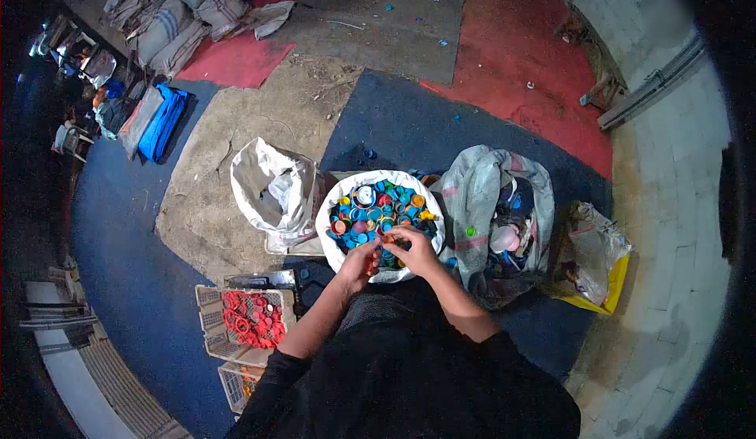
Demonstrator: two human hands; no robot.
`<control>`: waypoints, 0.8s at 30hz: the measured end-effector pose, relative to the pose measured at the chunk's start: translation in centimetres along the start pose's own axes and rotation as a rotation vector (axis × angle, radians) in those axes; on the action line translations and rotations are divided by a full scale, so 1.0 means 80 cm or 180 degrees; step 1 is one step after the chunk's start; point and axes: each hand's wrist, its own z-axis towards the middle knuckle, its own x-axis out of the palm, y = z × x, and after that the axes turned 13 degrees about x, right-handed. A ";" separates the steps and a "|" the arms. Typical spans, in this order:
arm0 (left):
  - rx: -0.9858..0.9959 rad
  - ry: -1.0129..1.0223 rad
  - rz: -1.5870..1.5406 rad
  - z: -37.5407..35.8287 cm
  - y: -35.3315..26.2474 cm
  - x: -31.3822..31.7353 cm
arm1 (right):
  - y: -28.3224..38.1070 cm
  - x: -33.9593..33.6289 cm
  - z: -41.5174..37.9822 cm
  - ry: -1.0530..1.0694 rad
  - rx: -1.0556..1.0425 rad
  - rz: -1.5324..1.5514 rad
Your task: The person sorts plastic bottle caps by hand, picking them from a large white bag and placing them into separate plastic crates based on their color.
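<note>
black top point(402, 368) frames close finger work over colorful caps

a person's left hand point(361, 263) and right hand point(417, 253) meet above an open white sack point(323, 218) heaped with plastic caps point(382, 211). the right fingertips appear to pinch a small reddish piece point(387, 239), held just over the pile; the left fingers curl close beside it, though whether they grip it cannot be told. good handling here likely means a light fingertip hold, the left hand steadying from the side, and both kept inside the sack's rim, so any slipped piece drops among the caps.
</note>
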 end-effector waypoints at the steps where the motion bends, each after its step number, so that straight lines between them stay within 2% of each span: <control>1: 0.0048 -0.0028 -0.0001 0.001 0.000 0.002 | 0.008 -0.003 0.000 -0.0082 -0.0146 -0.0207; 4: 0.0174 -0.0036 0.0063 0.004 -0.001 0.002 | 0.011 -0.007 0.002 -0.0109 -0.0453 -0.0485; 7: 0.0199 -0.0112 0.0227 0.001 -0.007 0.004 | 0.008 -0.010 0.005 -0.0042 -0.0523 -0.0239; 10: 0.0269 -0.0194 0.0213 -0.001 -0.009 0.001 | -0.001 -0.009 0.007 -0.0266 -0.0232 0.0101; 13: 0.0305 -0.0486 0.0470 0.007 0.000 -0.008 | 0.000 -0.019 0.004 -0.0027 0.0616 0.1356; 14: 0.0258 -0.0526 0.0464 0.009 0.004 -0.013 | -0.013 -0.023 0.006 0.0188 0.0884 0.1512; 16: 0.0171 -0.0611 0.0455 0.009 0.005 -0.017 | -0.032 -0.018 0.005 0.0281 0.1053 0.2265; 18: 0.0245 -0.0346 0.0051 0.006 0.005 -0.019 | -0.031 -0.019 0.001 0.0352 0.1094 0.2831; 21: 0.0192 -0.0014 -0.0297 0.006 0.004 -0.019 | -0.016 -0.008 -0.004 0.0241 0.0796 0.2571; 24: 0.0070 0.0274 -0.0663 0.011 0.005 -0.019 | 0.003 0.007 -0.008 0.0262 0.0369 0.1835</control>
